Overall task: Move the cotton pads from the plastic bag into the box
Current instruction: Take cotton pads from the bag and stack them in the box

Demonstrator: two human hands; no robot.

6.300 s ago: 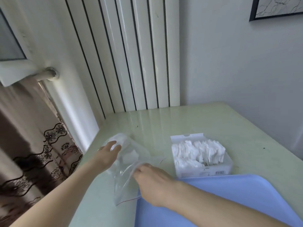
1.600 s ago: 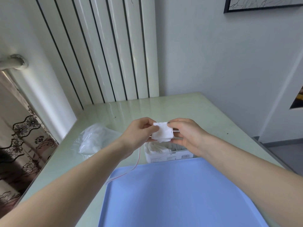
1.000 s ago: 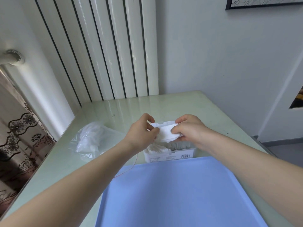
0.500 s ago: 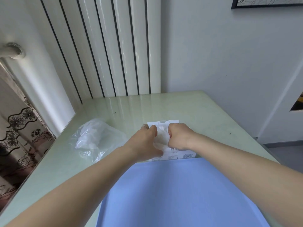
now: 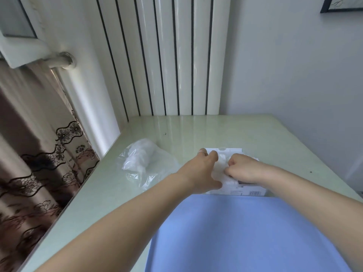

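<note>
Pale green glossy tabletop (image 5: 216, 130) against a white ribbed radiator. Both hands over the white rectangular box (image 5: 235, 190) near its front edge, left hand (image 5: 202, 173) and right hand (image 5: 243, 169) curled, pinching white cotton pads (image 5: 221, 168) down into it. Crumpled clear plastic bag (image 5: 145, 163) toward the left edge, nearer the left hand.

Glossy green table (image 5: 225, 130), crinkled clear plastic bag (image 5: 145, 163), matt blue tray (image 5: 245, 232)

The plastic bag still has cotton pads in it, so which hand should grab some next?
Probably the left hand. The plastic bag lies on its side of the table, left of the box. The right hand sits farther away, over the box, and would have to cross over.
</note>
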